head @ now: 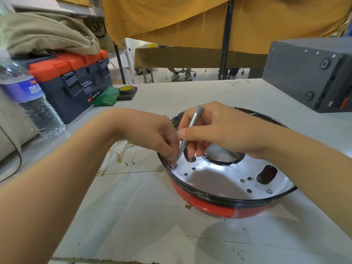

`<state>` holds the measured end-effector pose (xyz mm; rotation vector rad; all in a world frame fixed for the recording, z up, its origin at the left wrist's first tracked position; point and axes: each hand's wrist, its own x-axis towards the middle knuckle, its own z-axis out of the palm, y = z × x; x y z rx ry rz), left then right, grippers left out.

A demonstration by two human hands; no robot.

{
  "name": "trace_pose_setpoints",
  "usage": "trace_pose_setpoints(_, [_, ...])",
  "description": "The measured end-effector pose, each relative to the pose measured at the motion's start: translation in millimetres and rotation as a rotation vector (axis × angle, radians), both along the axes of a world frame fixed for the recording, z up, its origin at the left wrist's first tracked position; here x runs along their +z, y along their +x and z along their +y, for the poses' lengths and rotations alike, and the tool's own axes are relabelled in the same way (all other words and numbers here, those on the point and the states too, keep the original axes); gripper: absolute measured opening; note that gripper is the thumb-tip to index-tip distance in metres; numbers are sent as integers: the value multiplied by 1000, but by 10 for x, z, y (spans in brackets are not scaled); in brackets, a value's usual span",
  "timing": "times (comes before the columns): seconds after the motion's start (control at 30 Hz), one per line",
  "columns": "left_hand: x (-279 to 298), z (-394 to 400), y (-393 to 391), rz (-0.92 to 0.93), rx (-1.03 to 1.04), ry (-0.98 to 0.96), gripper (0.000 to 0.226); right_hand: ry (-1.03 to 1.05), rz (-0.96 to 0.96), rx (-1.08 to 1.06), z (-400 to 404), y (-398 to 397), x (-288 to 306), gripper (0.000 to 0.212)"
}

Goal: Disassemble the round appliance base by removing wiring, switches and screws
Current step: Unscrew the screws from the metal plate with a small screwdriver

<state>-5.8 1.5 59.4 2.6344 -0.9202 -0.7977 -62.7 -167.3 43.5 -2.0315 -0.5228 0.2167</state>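
Round appliance base (213,203) sat on the worktop (133,216). At its left rim, the right hand (215,128) pinched a driver bit (187,136) slanting down onto a screw (174,164); left hand (152,134) fingertips pinched beside it.

White table (133,216) carries red base (219,204), toolbox (76,82), bottle (32,96) (perhaps water), wires (116,155)

My bench is a pale grey table (190,92), scuffed and pen-marked. Mustard-yellow cloth (190,16) with frayed edges hangs behind it on dark metal posts (226,40). Beyond the gap is a second table under olive cloth (190,56), with a white tiled floor (205,76) and office chair casters (182,71) below. Light is even and bright.
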Motion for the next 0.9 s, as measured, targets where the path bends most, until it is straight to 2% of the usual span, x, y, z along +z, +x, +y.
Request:
trace_pose_setpoints(0.2, [-66,53,-4,-57,19,-73,18,-33,-31,-22,90,26,-55,12])
trace_pose_setpoints(0.5, [-106,77,7,-32,17,-100,9,-55,-49,-24,89,41,-67,12])
trace_pose_setpoints(0.7, [-114,87,17,-40,24,-118,6,-164,-124,-26,119,36,-23,11])
trace_pose_setpoints(0.9, [-114,80,-36,-49,-5,-143,24,-250,-91,28,220,54,39,11])
